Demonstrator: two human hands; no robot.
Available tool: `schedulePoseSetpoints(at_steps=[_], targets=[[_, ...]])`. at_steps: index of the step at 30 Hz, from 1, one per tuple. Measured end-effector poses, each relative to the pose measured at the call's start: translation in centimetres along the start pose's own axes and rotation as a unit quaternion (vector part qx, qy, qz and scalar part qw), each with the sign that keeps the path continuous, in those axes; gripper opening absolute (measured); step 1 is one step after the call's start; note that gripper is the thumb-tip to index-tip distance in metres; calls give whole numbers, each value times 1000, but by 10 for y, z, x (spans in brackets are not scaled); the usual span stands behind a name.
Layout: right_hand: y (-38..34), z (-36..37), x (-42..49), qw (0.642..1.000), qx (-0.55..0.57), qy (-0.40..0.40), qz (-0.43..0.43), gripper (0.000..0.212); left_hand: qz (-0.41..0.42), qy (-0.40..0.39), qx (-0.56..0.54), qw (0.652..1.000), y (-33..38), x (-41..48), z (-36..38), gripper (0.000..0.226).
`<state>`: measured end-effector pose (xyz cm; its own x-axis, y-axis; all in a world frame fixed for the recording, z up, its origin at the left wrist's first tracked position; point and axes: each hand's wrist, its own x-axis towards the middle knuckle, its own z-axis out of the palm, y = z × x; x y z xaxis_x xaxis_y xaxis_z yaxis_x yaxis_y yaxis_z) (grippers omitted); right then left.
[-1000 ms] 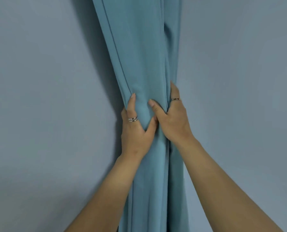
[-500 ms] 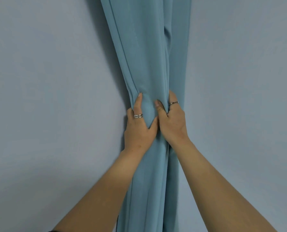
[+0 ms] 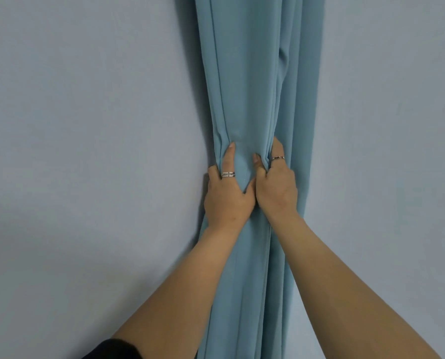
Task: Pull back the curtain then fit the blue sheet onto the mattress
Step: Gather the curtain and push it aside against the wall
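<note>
Hands side by side, touching: left hand (image 3: 226, 200) and right hand (image 3: 277, 193) each clamp folds of the gathered curtain (image 3: 247, 86). The wall (image 3: 86, 125) lies behind the curtain. Fabric is judged soft, light and pliable; hold the whole bundle, not one fold.

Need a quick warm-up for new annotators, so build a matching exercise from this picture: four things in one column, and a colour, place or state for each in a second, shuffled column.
Column one:
1. curtain
2. left hand
3. right hand
4. sleeve

Column two:
A. black, at the bottom edge of the picture
B. wears the thin ring and grips the right side of the bunch
C. teal, gathered into vertical folds
D. wears the broad ring and grips the left side of the bunch

Pairs: 1-C, 2-D, 3-B, 4-A
</note>
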<state>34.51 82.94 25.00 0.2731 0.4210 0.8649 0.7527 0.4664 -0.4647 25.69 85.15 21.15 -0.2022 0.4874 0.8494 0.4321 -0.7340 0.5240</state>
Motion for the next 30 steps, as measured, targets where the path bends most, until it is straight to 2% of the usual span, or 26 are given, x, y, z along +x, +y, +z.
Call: schedulePoseSetpoints(at_steps=[5,6,9,11,14,16,18,21,24,27,30], targets=[[2,0,9,991,-130,-24,-24,56,8,25,-38,999,-9,5,24,76],[3,-2,4,987,-151,-2,-53,57,8,32,-48,998,-12,4,26,74],[8,-14,-4,946,-241,172,-135,67,19,30,-56,998,-21,7,30,78],[3,-19,5,949,-197,207,-133,78,30,27,-30,999,-25,10,32,83],[-20,-16,40,970,-90,178,-141,81,24,10,-9,1000,-25,9,33,85],[-34,-12,61,977,-57,157,-133,83,16,1,3,1000,-21,7,28,85],[-35,-7,74,987,-43,117,-106,80,38,26,17,999,-15,6,19,81],[-27,2,85,987,-107,80,-86,69,134,118,46,983,3,23,2,71],[-26,5,91,986,-139,57,-71,66,197,123,119,965,32,62,-6,66],[-21,5,88,981,-154,71,-95,67,224,109,163,955,45,99,-5,65],[-17,6,90,970,-204,88,-104,67,201,127,183,954,43,125,4,67]])
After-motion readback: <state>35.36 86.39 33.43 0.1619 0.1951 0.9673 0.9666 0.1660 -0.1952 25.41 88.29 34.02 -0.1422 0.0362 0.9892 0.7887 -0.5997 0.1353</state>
